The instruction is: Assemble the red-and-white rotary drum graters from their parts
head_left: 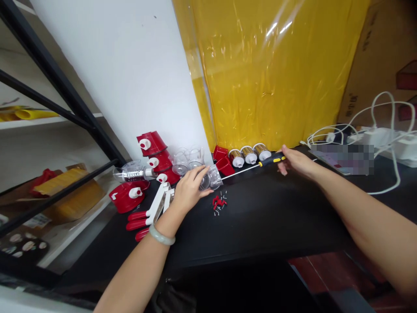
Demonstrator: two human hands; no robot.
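Observation:
My left hand (190, 188) is curved around a clear plastic part (213, 177), thumb and fingers on either side of it. More clear plastic cups (188, 158) stand just behind. My right hand (295, 161) grips a screwdriver (273, 159) by its black and yellow handle. The long shaft points left, and its tip ends at the clear part; whether they touch I cannot tell. Small red pieces (219, 202) and several loose screws lie on the black table (260, 221) in front of the left hand.
Red housings (154, 150) are stacked at left, beside white-and-red crank handles (158, 206) and a round red base (127, 198). Metal grater drums (249, 155) and red trays (224, 163) line the back. White cables (394, 130) and a blurred flat object (343, 158) lie at right.

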